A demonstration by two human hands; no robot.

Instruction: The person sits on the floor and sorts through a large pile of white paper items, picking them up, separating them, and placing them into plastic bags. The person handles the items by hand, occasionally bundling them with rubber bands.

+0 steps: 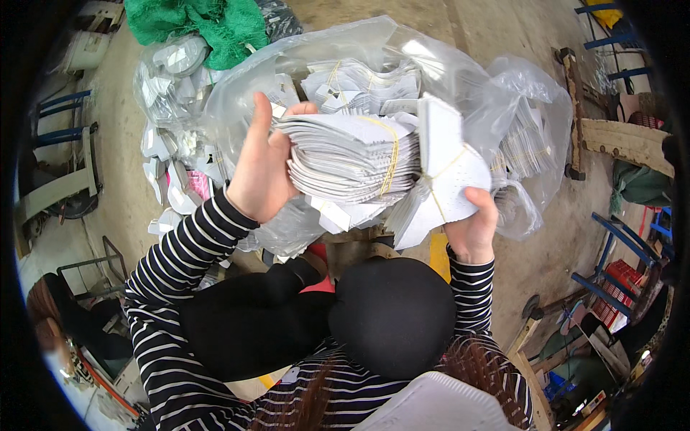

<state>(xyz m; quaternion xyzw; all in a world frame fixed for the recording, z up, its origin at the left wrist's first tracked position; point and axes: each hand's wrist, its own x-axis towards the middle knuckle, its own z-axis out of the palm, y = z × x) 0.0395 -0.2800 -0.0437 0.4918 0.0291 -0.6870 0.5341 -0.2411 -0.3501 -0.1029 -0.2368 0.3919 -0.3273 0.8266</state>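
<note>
Yellow-banded white stack sits between our left grip, thumb spread apart, and our right grip, clamped on the fanned bundle alongside!

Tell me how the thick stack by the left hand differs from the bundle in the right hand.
The thick stack by the left hand shows mostly its layered, curved edges; the bundle in the right hand shows mostly a broad, flat face.
The stack's bands gather near its right end; the bundle's thin band crosses its broad face.
Both are pale, layered pieces tied with yellowish bands.
</note>
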